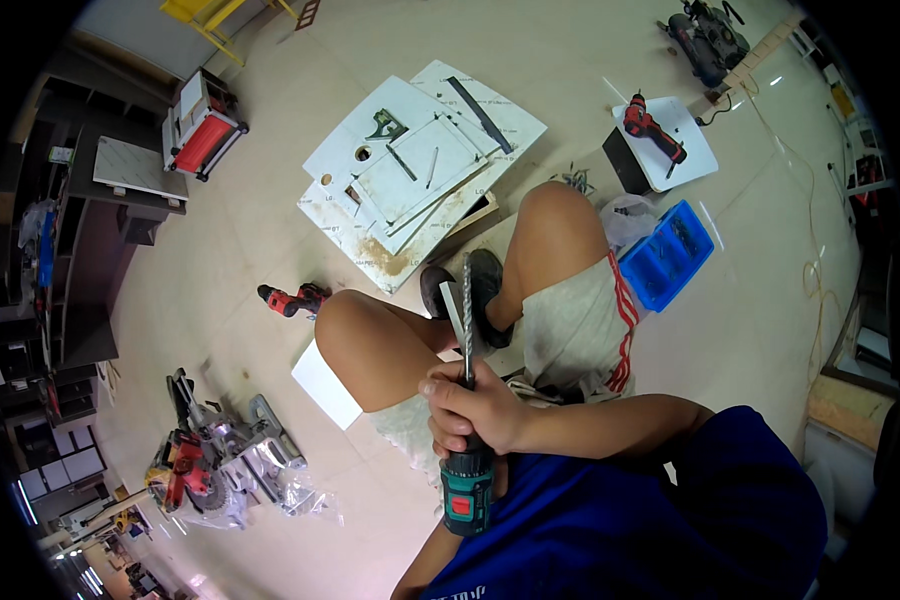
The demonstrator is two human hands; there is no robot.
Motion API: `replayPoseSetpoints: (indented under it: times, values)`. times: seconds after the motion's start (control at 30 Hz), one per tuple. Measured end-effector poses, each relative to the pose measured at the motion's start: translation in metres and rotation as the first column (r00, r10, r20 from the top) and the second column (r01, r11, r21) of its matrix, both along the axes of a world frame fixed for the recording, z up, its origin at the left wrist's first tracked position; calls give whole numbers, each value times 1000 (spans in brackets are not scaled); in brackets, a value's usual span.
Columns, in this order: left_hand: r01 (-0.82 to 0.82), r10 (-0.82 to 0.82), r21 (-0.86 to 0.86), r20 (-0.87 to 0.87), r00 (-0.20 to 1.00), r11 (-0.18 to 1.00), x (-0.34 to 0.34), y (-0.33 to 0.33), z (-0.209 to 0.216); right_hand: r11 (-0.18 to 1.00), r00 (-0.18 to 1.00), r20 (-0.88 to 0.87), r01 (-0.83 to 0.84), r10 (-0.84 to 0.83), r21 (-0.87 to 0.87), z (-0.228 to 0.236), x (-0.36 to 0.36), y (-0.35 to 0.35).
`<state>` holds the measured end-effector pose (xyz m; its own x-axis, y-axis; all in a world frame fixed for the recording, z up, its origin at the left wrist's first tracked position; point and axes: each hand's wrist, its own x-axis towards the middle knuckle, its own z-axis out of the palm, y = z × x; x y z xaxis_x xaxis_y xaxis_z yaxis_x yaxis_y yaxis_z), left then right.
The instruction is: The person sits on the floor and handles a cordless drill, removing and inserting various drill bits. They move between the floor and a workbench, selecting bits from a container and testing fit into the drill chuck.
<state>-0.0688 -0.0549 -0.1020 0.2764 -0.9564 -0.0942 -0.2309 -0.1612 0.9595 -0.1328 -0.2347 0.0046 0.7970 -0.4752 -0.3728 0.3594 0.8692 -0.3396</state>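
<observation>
A green and black cordless drill [467,492] is close in front of my body, its long spiral drill bit [467,300] aimed away from me. My right hand [478,408] is closed around the chuck end, at the base of the bit. Behind the drill body, my left hand [501,475] is mostly hidden; a bit of it shows beside the drill, wrapped at the handle. Beyond my knees lies a stack of white boards [350,235]. On it are a combination square [386,125], a black strip [478,115] and pen-like tools [401,162].
A red drill [653,130] lies on a white-topped box [695,150]; another red drill [292,299] is on the floor left of my knee. A blue divided bin [667,257] stands right. A mitre saw [205,460] sits lower left, and a compressor [705,42] far right.
</observation>
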Motion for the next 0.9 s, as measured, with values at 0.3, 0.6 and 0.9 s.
replayPoseSetpoints:
  times: [0.3, 0.6, 0.9]
  values:
    - [125, -129, 30, 302, 945, 992, 7, -21, 34, 998, 982, 188, -22, 35, -67, -2, -6, -9]
    - [-191, 196, -460, -37, 980, 867, -13, -40, 5, 984, 810, 580, 29, 81, -177, 41, -18, -36]
    - [-88, 93, -319, 0, 996, 944, 1, -79, -3, 997, 643, 762, -40, 70, -59, 17, -9, -31]
